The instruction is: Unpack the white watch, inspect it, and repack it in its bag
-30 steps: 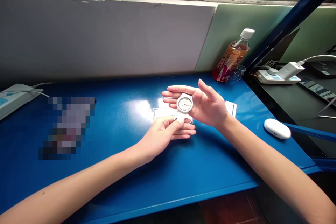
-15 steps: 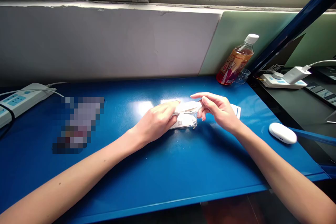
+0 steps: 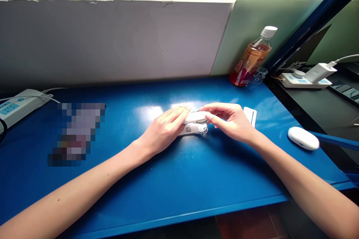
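A white wristwatch (image 3: 196, 117) lies flat between both hands, just above the blue table (image 3: 168, 179). My left hand (image 3: 164, 129) grips its left end with fingers curled over the strap. My right hand (image 3: 231, 121) pinches its right end between thumb and fingers. Under the watch rests a small clear packet (image 3: 193, 130) with a printed label and a short bead chain.
A white card (image 3: 250, 115) lies just right of my right hand. A white oval case (image 3: 303, 138) sits near the table's right edge. A tea bottle (image 3: 251, 59) stands at the back right. A power strip (image 3: 17, 106) rests at far left; another (image 3: 304, 78) at far right.
The watch, held upright with its face showing against my open right palm, has been turned flat and lowered toward the table. My right hand has closed on its end.
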